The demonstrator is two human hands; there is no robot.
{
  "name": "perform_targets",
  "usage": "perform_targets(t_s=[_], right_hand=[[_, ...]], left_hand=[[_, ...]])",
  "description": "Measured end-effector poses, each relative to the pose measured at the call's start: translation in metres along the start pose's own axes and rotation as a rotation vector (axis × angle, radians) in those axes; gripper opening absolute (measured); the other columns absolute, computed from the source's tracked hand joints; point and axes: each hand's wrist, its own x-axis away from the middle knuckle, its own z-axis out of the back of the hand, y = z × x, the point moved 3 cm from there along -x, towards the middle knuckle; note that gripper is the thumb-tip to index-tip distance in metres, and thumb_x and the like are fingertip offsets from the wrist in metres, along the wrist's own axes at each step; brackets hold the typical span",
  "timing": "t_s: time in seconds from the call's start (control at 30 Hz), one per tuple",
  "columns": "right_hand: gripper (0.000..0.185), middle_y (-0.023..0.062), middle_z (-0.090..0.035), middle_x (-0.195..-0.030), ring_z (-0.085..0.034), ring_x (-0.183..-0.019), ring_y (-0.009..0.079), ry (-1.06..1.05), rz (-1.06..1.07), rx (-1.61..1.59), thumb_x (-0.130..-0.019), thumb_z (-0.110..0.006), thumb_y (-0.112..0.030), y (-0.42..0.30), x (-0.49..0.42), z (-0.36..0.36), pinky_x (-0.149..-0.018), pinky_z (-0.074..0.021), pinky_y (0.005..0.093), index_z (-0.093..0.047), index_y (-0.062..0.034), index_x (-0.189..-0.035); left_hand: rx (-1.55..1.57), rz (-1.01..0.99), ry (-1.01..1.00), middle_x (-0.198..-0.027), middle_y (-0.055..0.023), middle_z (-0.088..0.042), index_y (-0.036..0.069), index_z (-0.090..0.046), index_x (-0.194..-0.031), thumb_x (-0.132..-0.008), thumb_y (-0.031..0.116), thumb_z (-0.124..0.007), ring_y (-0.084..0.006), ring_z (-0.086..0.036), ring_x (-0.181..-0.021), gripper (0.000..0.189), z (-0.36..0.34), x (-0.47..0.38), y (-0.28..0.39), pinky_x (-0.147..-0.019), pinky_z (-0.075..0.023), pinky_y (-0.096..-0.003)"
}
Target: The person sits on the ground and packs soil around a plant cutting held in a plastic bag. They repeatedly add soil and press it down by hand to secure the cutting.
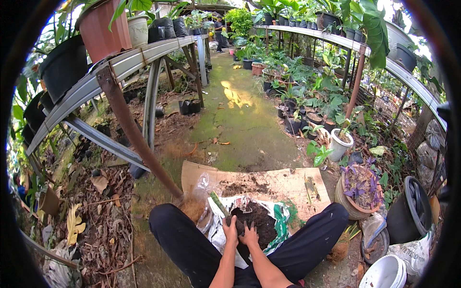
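Between my bent knees lies an opened white and green plastic sack (pixel 282 219), with dark soil (pixel 264 221) heaped in it. My left hand (pixel 230 230) grips the base of a thick green leaf cutting (pixel 218 202), likely a snake plant, which tilts up to the left. Against a dark clump at that base rests my right hand (pixel 249 234), its fingers apart and soiled; whether it grips the clump is unclear. Under the sack is a flat cardboard sheet (pixel 288 180) strewn with soil crumbs. Beside it, brown fibre (pixel 192 208) and clear plastic (pixel 202 183) lie at the left.
A rusty post (pixel 140 133) slants down near my left knee. At right stand a clay pot with purple plants (pixel 340 194), a black bucket (pixel 399 216) and white tubs (pixel 383 273). Potted plants line the mossy path (pixel 237 136); a person (pixel 218 32) stands far back.
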Motion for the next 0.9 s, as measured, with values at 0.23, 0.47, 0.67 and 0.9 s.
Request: perform_targets(t_s=[0.23,0.47,0.67,0.9], right_hand=[[0.051,0.0129,-0.024,-0.156,-0.023,-0.142,0.0416,-0.239,0.162,0.302,-0.094,-0.048,-0.045,-0.015,0.018,-0.029,-0.105,-0.0361,0.0598,-0.050,-0.0174,-0.136],[0.030,0.0166,-0.059,-0.124,-0.058,-0.109,0.0427,-0.020,0.146,-0.030,-0.094,-0.049,-0.031,-0.010,0.022,-0.034,-0.089,-0.0518,0.0479,-0.065,-0.0119,-0.110],[0.026,0.0203,-0.068,-0.102,-0.064,-0.098,0.0402,0.070,0.102,-0.091,-0.086,-0.065,-0.030,-0.003,0.005,-0.024,-0.086,-0.0521,0.0479,-0.070,-0.0061,-0.096],[0.030,0.0141,-0.066,-0.068,-0.064,-0.054,0.0209,0.151,-0.324,-0.822,-0.091,-0.061,-0.034,0.008,-0.005,0.010,-0.052,-0.0517,0.0357,-0.074,-0.0077,-0.097]], left_hand=[[0.082,0.024,-0.025,-0.141,-0.0215,-0.041,-0.007,-0.024,-0.146,-0.087,0.036,-0.069,-0.0284,-0.046,-0.124,0.086,0.000,-0.005,-0.002,-0.103,-0.0382,-0.0356],[0.013,0.056,0.016,-0.140,-0.0212,-0.042,-0.005,-0.019,-0.149,-0.087,0.034,-0.069,-0.0279,-0.048,-0.123,0.089,0.003,-0.013,-0.015,-0.101,-0.0409,-0.0339],[0.152,0.016,0.112,-0.136,-0.0169,-0.047,-0.004,-0.029,-0.144,-0.089,0.032,-0.067,-0.0255,-0.049,-0.119,0.076,0.012,-0.018,-0.022,-0.100,-0.0399,-0.0351],[0.202,0.010,0.147,-0.121,-0.0107,-0.054,0.001,-0.044,-0.132,-0.090,0.029,-0.065,-0.0223,-0.052,-0.107,0.055,0.015,-0.017,-0.018,-0.093,-0.0413,-0.0346]])
